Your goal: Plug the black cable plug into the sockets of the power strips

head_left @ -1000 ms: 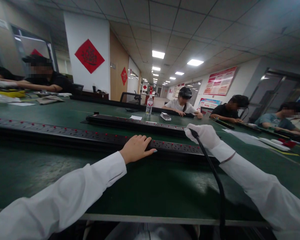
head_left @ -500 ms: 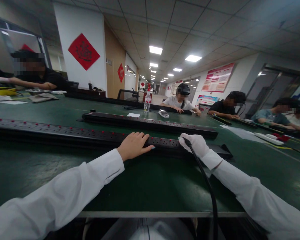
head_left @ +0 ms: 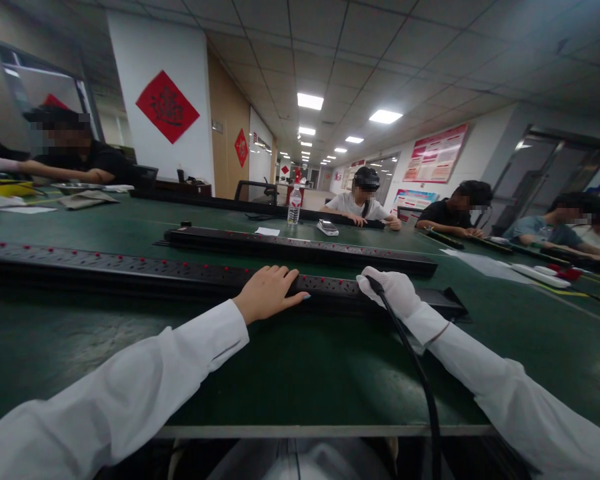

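A long black power strip (head_left: 130,265) with a row of sockets and red buttons lies across the green table. My bare left hand (head_left: 267,292) rests on top of it, fingers stretched over towards the far edge and thumb apart along the near side. Near the strip's right end, my right hand (head_left: 393,292) in a white glove is closed on a black cable (head_left: 414,360). The cable's upper end sits between thumb and fingers against the strip; its tip is hidden by the glove. From there the cable hangs down over the table's front edge.
Behind lies a second black strip (head_left: 300,247). Farther back stand a water bottle (head_left: 294,205) and a white device (head_left: 328,227). A paper sheet (head_left: 485,265) and a white bar (head_left: 539,275) lie to the right. Several people sit around the table (head_left: 300,380).
Both hands keep their places on the strip, and the right still grips the cable. The hanging part of the cable has shifted slightly right.
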Demonstrator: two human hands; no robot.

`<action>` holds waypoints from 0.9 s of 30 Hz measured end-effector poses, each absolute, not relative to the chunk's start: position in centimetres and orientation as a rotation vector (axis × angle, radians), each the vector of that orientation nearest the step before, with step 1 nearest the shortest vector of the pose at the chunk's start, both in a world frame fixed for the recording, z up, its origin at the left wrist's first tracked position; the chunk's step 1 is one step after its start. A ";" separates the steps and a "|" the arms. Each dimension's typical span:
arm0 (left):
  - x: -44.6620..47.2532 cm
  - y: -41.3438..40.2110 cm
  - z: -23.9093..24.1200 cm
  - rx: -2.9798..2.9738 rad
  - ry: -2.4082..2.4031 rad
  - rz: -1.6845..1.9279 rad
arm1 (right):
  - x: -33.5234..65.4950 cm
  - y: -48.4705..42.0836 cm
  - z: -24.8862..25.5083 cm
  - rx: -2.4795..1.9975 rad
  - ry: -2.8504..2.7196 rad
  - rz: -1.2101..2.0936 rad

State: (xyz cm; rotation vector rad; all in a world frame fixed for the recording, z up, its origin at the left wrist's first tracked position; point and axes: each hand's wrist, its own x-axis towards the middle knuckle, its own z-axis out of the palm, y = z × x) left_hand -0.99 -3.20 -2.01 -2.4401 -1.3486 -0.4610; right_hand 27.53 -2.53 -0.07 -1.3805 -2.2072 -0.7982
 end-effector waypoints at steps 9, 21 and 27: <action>-1.0 -3.3 -1.9 -2.440 -1.360 -0.447 | 27.3 -2.9 -0.1 -1.432 -2.169 -0.822; -0.9 -3.4 -1.8 -2.435 -1.338 -0.427 | 27.7 -2.6 -0.5 -1.379 -2.147 -0.746; -1.0 -3.4 -1.8 -2.447 -1.339 -0.419 | 27.6 -2.9 -0.3 -1.381 -2.149 -0.727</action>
